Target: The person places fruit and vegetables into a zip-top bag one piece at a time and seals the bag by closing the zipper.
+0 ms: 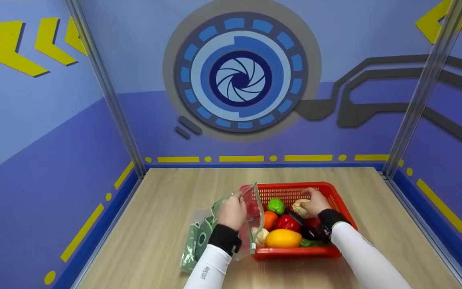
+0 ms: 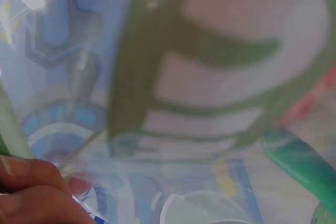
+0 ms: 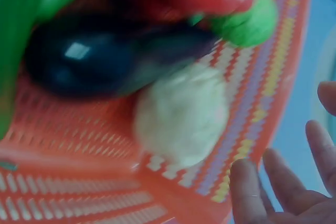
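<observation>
My left hand [image 1: 232, 212] grips the upper edge of a clear zip bag [image 1: 203, 237] with green print; its mouth spreads over the basket's left side. In the left wrist view, the fingers [image 2: 37, 190] are at the lower left by the plastic, and a green, long item [image 2: 299, 161] shows at the right. My right hand [image 1: 316, 202] is over the red basket [image 1: 329, 190], beside a pale, round vegetable [image 1: 301, 208]. The right wrist view shows its fingers spread, apart from that vegetable [image 3: 181, 116], which lies against a dark eggplant [image 3: 84, 56].
Also in the basket are a green, bumpy vegetable [image 1: 276, 206], an orange fruit [image 1: 270, 219], a red vegetable [image 1: 288, 223], a yellow oval fruit [image 1: 283, 239] and another pale piece [image 1: 260, 236]. Blue-purple panels [image 1: 142, 112] enclose the wooden table [image 1: 155, 224].
</observation>
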`<state>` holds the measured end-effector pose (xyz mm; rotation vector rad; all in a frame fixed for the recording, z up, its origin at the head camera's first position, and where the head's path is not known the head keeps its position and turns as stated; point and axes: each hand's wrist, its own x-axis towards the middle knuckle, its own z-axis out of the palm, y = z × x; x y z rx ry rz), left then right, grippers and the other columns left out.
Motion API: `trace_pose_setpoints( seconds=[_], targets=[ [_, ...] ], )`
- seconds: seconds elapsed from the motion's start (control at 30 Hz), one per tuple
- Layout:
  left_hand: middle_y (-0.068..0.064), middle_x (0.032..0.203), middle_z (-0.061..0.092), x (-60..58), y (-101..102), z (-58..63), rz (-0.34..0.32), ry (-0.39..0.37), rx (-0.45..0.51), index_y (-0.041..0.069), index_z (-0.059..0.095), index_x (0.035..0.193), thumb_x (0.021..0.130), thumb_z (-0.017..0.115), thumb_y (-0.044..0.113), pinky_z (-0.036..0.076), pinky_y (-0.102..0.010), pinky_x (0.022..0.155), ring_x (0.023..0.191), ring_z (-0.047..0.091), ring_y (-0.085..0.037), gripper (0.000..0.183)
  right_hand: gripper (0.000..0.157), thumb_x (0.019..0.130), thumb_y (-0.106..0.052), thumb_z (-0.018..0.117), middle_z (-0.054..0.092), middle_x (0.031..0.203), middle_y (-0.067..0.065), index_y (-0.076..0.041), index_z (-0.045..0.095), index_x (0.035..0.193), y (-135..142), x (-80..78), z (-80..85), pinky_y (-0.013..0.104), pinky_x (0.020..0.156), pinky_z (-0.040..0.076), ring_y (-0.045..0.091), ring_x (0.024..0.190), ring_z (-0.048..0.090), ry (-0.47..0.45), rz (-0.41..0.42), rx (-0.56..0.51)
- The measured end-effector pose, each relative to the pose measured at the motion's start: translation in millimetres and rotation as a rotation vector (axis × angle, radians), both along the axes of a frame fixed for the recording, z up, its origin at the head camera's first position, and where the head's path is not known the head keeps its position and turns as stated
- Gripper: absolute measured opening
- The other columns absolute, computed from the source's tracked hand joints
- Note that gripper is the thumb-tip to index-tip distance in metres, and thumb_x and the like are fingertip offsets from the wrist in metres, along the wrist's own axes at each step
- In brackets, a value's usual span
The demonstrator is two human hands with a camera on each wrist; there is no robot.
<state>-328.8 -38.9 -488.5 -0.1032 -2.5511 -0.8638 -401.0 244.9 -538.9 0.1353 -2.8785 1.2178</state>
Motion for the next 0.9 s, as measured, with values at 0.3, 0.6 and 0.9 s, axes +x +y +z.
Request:
trace_pose_setpoints(
  seconds=[0.3, 0.6, 0.9],
  targets=[
    [-0.020, 0.092, 0.078, -0.2, -1.8, -1.1, 0.003, 0.003, -0.027, 0.003, 0.074, 0.118, 0.098, 0.063, 0.008, 0.059, -0.046, 0.066, 0.079, 0.076, -0.035, 0.024, 0.068, 0.083, 0.001, 0.069, 0.063, 0.114, 0.032, 0.008, 0.044, 0.145, 12.9, -10.9, -22.5, 0.038, 0.070, 0.047, 0.028, 0.077, 0.056, -0.052, -0.015, 0.065],
    [-0.019, 0.094, 0.078, 0.6, -0.1, -3.2, -0.005, 0.001, -0.022, 0.002, 0.074, 0.118, 0.098, 0.063, 0.009, 0.060, -0.045, 0.070, 0.081, 0.076, -0.034, 0.024, 0.079, 0.080, -0.005, 0.075, 0.042, 0.149, 0.038, 0.002, 0.042, 0.152, 17.3, -8.7, -46.5, 0.070, 0.111, 0.029, 0.060, 0.132, 0.040, -0.080, 0.021, 0.150],
    [-0.018, 0.097, 0.079, 0.7, -0.1, -0.3, -0.001, -0.040, 0.005, 0.001, 0.073, 0.118, 0.099, 0.063, 0.010, 0.061, -0.045, 0.073, 0.086, 0.077, -0.032, 0.024, 0.075, 0.079, -0.019, 0.081, 0.050, 0.119, 0.039, 0.010, 0.046, 0.139, 23.6, -9.9, -51.8, 0.059, 0.095, 0.037, 0.053, 0.109, 0.043, -0.054, -0.042, 0.181]
  ],
)
